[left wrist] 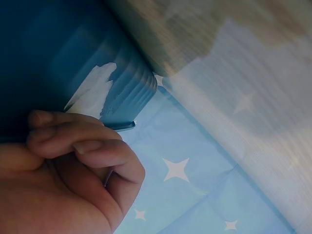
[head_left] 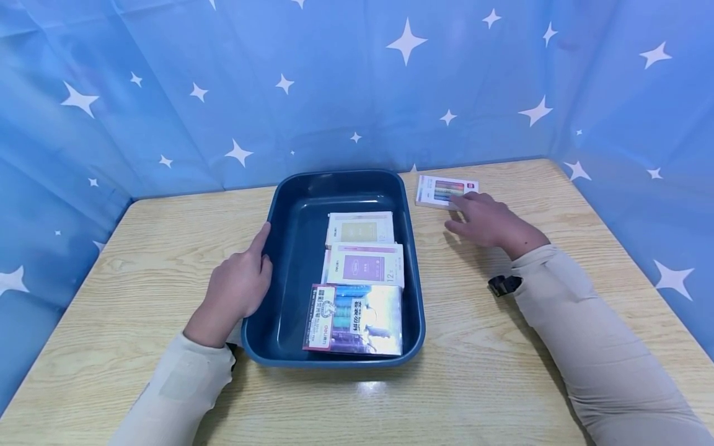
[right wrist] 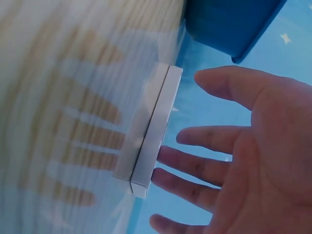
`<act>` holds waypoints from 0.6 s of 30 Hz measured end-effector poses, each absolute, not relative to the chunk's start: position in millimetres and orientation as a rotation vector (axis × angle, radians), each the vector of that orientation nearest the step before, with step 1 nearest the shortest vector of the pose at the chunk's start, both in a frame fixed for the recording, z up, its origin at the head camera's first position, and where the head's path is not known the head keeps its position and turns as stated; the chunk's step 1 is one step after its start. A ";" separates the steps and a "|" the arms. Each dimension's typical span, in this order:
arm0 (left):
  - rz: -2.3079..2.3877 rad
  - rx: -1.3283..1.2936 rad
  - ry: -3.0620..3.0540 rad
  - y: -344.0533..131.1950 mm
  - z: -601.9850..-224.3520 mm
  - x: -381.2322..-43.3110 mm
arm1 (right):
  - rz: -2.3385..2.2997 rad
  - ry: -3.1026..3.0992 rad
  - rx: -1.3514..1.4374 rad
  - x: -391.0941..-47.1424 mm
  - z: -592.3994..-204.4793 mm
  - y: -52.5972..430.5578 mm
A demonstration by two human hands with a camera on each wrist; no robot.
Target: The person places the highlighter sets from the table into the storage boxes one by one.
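A deep blue plastic bin [head_left: 290, 266] stands on the table. Over its left rim lies my left hand [head_left: 237, 282], gripping the edge with the thumb while the index finger stretches along it; in the left wrist view the other fingers [left wrist: 97, 146] curl beside the outer wall. To the right of the bin, a flat white box [head_left: 426, 191] with a window of coloured sticks lies on the table. Above its near edge hovers my right hand [head_left: 491, 223], fingers spread and fairly straight. The right wrist view shows fingertips [right wrist: 163, 153] at the white box's side.
Inside the bin are a white box with a yellow panel [head_left: 359, 230], one with a purple panel [head_left: 365, 266], and a shiny blue-purple box [head_left: 357, 319]. Wood-grain table [head_left: 167, 260] surrounds the bin. A blue starry curtain [head_left: 334, 93] hangs behind.
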State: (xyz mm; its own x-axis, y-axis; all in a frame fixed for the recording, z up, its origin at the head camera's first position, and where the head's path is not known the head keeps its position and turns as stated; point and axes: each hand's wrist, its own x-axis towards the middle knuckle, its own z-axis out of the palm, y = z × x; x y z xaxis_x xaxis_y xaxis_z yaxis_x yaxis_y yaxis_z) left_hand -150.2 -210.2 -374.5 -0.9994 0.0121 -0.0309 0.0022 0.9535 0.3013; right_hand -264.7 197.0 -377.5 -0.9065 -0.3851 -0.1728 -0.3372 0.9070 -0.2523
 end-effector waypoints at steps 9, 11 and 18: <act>0.462 0.013 3.077 -210.1 -374.6 -151.1 | -0.259 2.884 -0.543 -262.9 -377.2 196.6; 0.461 0.013 3.078 -210.0 -374.4 -151.1 | -0.248 2.891 -0.546 -263.2 -377.1 196.3; 0.464 0.017 3.080 -209.8 -373.8 -150.5 | -0.240 2.912 -0.570 -264.3 -377.1 195.2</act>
